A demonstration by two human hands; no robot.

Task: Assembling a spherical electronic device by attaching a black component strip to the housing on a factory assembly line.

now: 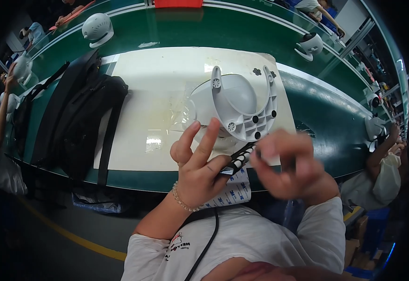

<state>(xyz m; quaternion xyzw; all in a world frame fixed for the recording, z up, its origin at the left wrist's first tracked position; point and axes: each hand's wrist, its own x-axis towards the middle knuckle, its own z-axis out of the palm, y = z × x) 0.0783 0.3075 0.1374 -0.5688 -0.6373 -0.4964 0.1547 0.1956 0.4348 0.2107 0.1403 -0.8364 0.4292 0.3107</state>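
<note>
A white plastic appliance (pixel 195 105) lies upside down on the pale mat, its U-shaped base (pixel 221 105) facing up. Several round black pads (pixel 255 119) sit on that base, and other round recesses in it are bare. My left hand (pixel 197 171) grips a sheet of black adhesive pads (pixel 240 158) between thumb and fingers, two fingers raised near the appliance. The sheet's printed white backing (pixel 235 192) hangs below. Beside the sheet's right end is my right hand (pixel 291 164), blurred by motion, its fingertips pinched on a small black pad (pixel 258 153).
Black bags (pixel 87 103) lie left of the pale mat (pixel 139 93) on the green table. Behind runs a green conveyor (pixel 176 35) carrying similar white appliances (pixel 97 29). A red bin (pixel 178 3) stands at the far edge. Other people work at both sides and across.
</note>
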